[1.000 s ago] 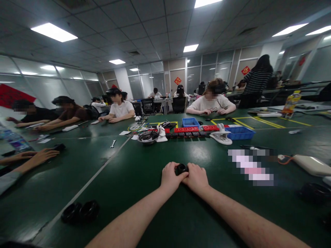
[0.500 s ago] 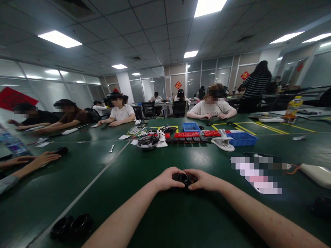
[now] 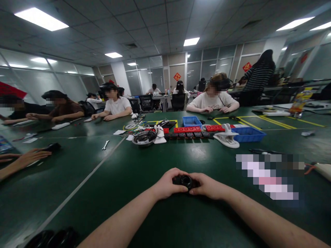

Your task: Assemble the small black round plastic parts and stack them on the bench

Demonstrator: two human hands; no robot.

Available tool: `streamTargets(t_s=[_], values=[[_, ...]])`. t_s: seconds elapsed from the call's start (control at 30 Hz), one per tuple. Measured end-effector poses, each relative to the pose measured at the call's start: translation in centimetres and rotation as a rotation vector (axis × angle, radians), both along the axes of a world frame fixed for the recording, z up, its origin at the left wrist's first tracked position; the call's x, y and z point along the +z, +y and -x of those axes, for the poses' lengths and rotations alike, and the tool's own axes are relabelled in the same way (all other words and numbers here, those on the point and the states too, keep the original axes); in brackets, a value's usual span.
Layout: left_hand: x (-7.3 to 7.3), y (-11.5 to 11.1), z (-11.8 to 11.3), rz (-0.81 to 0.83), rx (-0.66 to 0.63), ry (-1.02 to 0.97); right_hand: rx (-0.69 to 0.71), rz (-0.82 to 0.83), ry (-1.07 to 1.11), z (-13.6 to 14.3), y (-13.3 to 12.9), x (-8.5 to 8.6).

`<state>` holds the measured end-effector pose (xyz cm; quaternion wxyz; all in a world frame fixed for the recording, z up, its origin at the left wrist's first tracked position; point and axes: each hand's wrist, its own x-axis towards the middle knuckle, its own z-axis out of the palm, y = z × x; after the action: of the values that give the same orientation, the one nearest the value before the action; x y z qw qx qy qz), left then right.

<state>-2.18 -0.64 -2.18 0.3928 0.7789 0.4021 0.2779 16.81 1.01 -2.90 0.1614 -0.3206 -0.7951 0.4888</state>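
Observation:
Both my hands are closed around a small black ring-shaped part (image 3: 186,181) just over the green table. My left hand (image 3: 167,183) grips it from the left, with the thumb along its near side. From the right, my right hand (image 3: 207,186) holds it, thumb at the near edge and fingers behind. The round opening of the part faces toward me and up. Its far side and most of its outer edge are hidden by my fingers. Two larger black rings (image 3: 54,238) lie on the table at the lower left, partly cut off by the frame.
Ahead stand a red power strip (image 3: 187,130), blue bins (image 3: 248,134), a white clamp (image 3: 227,136) and a bowl of cables (image 3: 143,137). A wrench (image 3: 105,145) lies to the left, near a co-worker's hand (image 3: 33,157). A blurred-out flat item (image 3: 266,177) is at the right.
The camera view has tilted down and shifted slightly, so the surroundings sit differently in the picture. Both hands still hold the black part, with its opening now facing a little more toward me.

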Motion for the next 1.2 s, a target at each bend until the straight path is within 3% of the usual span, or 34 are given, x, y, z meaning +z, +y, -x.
streamTargets(t_s=[0.3, 0.67, 1.2], values=[[0.3, -0.4, -0.2, 0.006, 0.03, 0.059, -0.038, -0.013, 0.007, 0.1, -0.2, -0.3], [-0.2, -1.1, -0.6, -0.052, 0.069, 0.053, -0.159, -0.044, -0.023, 0.1, -0.4, -0.9], [-1.1, -2.8, -2.5, -0.189, 0.405, 0.116, -0.508, -0.53, -0.308, 1.5, -2.0, -1.9]])
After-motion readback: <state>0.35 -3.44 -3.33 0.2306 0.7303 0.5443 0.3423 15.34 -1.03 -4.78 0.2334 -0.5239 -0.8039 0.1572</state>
